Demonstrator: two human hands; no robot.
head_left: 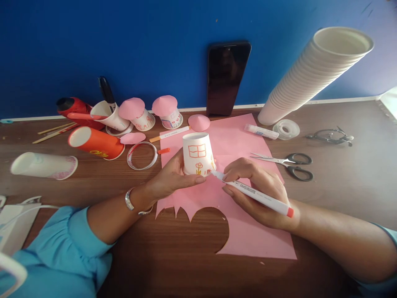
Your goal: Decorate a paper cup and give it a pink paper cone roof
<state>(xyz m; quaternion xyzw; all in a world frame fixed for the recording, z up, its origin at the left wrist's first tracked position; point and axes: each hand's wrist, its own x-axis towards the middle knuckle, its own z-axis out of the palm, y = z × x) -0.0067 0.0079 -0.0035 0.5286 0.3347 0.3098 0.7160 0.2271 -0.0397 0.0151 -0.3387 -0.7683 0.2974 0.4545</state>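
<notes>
My left hand (173, 176) is closed round a white paper cup (197, 153), held upside down just above the pink paper sheet (248, 231). The cup bears a drawn orange window and a small flower. My right hand (257, 190) grips a white marker (254, 194) with an orange end cap. The marker's tip touches the cup's lower right edge. A pink paper dome (199, 122) lies just behind the cup.
Scissors (288, 163), a tape roll (285, 129) and a glue stick (261, 131) lie to the right. A leaning stack of white cups (313, 74) and a dark phone (227, 76) stand against the blue wall. Two pink-topped cups (167, 111), an orange cup (96, 142) and other cups sit at left.
</notes>
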